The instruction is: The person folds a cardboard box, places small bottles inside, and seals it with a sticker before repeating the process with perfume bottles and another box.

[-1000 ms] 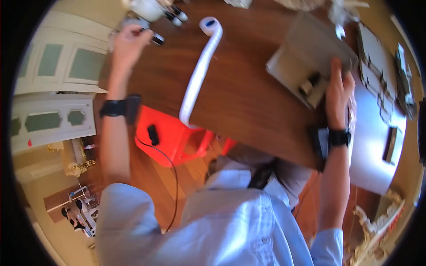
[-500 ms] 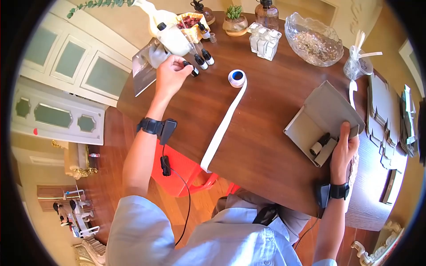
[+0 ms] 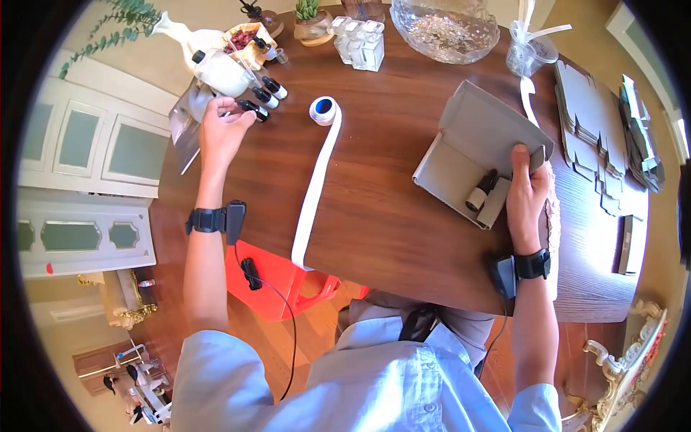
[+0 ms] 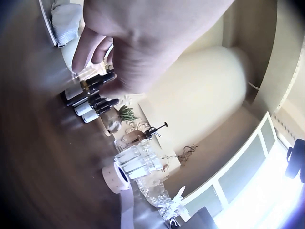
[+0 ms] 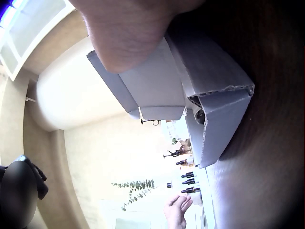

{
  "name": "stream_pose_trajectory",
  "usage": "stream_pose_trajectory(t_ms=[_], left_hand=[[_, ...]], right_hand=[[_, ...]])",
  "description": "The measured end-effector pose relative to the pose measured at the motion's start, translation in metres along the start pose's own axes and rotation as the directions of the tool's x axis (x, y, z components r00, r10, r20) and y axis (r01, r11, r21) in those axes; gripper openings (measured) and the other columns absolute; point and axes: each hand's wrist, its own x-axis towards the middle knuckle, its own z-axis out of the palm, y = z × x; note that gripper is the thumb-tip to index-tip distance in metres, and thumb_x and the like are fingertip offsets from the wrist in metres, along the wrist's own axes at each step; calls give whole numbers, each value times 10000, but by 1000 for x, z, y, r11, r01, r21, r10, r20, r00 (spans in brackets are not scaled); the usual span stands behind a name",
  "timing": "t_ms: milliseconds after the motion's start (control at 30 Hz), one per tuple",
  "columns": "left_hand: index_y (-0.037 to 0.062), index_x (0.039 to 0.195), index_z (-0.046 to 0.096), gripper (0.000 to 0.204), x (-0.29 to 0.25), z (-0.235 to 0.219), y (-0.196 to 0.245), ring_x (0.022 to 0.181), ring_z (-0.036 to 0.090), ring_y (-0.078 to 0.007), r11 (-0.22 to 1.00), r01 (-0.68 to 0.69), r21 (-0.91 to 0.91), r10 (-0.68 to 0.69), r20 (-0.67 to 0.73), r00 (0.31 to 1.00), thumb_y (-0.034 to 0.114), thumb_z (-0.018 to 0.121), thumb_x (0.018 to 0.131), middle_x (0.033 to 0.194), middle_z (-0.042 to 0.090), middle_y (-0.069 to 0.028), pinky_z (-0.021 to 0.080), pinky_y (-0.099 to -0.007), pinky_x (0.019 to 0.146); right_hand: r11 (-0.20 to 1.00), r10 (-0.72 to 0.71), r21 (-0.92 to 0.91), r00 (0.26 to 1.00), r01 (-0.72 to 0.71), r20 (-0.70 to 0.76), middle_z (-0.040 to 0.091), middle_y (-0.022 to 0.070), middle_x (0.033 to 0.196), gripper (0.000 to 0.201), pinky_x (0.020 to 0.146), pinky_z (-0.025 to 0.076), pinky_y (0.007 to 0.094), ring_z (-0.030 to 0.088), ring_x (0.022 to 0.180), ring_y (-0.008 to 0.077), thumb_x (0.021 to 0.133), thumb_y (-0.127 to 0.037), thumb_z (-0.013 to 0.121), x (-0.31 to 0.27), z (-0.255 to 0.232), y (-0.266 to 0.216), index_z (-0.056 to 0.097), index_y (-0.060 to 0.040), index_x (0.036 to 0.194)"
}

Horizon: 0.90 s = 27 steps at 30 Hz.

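My left hand (image 3: 222, 137) is at the near dropper bottle (image 3: 256, 110), thumb and fingers spread on either side of its black bulb. In the left wrist view, the bulb shows bare between thumb and fingers. Two more dropper bottles (image 3: 271, 92) stand beside it in a row. My right hand (image 3: 527, 198) grips the side wall of a grey cardboard box (image 3: 448, 164), its thumb over the edge. The box's lid (image 5: 152, 78) is raised. Inside lies a small dark-capped bottle with a pale label (image 3: 478, 196), next to a folded cardboard flap.
A tape roll (image 3: 324, 111) with a long unrolled strip lies mid-table. Glass bottles (image 3: 358, 45), a glass bowl (image 3: 484, 49) and a potted succulent (image 3: 312, 29) line the back. Flat cardboard pieces (image 3: 586, 108) are stacked at right. A red stool (image 3: 266, 291) stands below the front edge.
My left hand has brought the near dropper bottle closer to the other two, and its fingers have loosened around the cap. The right hand keeps its hold on the box. The head view has shifted.
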Motion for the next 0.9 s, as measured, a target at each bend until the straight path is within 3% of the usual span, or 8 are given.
stream_pose_trajectory(t_ms=[100, 133, 267, 433, 533, 600, 800, 900], left_hand=[[5, 1114, 654, 329, -23, -9, 33, 941, 740, -188, 986, -95, 136, 115, -144, 983, 91, 812, 838, 995, 729, -95, 587, -329, 830], [21, 1083, 662, 241, -34, -8, 43, 897, 727, -153, 976, -218, -14, 214, -145, 966, 49, 784, 878, 973, 726, -74, 580, -299, 789], [16, 992, 711, 81, -91, 22, 133, 736, 679, -70, 963, -171, -208, 223, 260, 939, -26, 722, 923, 833, 732, -14, 548, -230, 677], [18, 999, 754, 158, -136, 93, 208, 739, 744, -153, 902, -281, -328, 426, 563, 708, 116, 773, 877, 853, 772, -96, 575, -298, 672], [1, 1019, 739, 276, -144, 126, 243, 763, 732, -173, 895, -420, -149, 401, 681, 613, 189, 812, 829, 883, 766, -105, 574, -318, 722], [12, 995, 738, 379, -145, 150, 251, 772, 734, -278, 865, -484, -133, 385, 795, 469, 281, 833, 746, 874, 755, -153, 574, -394, 730], [-11, 961, 725, 353, -144, 158, 254, 814, 710, -395, 881, -447, -155, 375, 806, 458, 238, 770, 714, 852, 728, -203, 563, -456, 763], [-16, 1020, 711, 356, -138, 138, 241, 756, 719, -246, 880, -350, -322, 473, 669, 574, 184, 790, 737, 844, 728, -137, 567, -375, 714]], right_hand=[[1000, 10, -14, 1000, -10, -10, 448, -89, 737, 343, 605, 316, 256, 368, 703, 42, 1068, -282, 625, -1, 7, -7, 590, -26, 842], [999, -42, -20, 999, 42, 3, 464, -81, 737, 310, 602, 335, 263, 384, 699, 47, 1056, -254, 620, -1, 10, -5, 599, -20, 853], [995, 90, 35, 995, -91, 43, 522, -37, 706, 239, 579, 391, 294, 441, 685, 66, 1020, -189, 599, -4, 1, -14, 618, 7, 885], [998, 31, 47, 997, -34, 76, 507, 22, 630, 269, 558, 394, 322, 431, 638, 89, 1023, -203, 595, 0, 4, -16, 611, 22, 877], [996, 22, 86, 998, -26, 54, 497, 64, 617, 279, 556, 401, 344, 426, 618, 107, 1021, -213, 598, 1, 3, -13, 615, 30, 885], [998, 8, 59, 999, -11, 44, 515, 85, 628, 283, 563, 417, 354, 445, 625, 109, 1022, -217, 598, 0, 2, -14, 622, 35, 898], [993, -13, 120, 1000, 9, 29, 598, 23, 707, 265, 624, 457, 323, 507, 717, 83, 1037, -224, 608, -2, 4, -13, 675, 16, 947], [991, -31, 130, 999, 27, 31, 556, -19, 697, 272, 605, 414, 293, 478, 712, 62, 1052, -225, 618, -1, 5, -6, 655, 7, 913]])
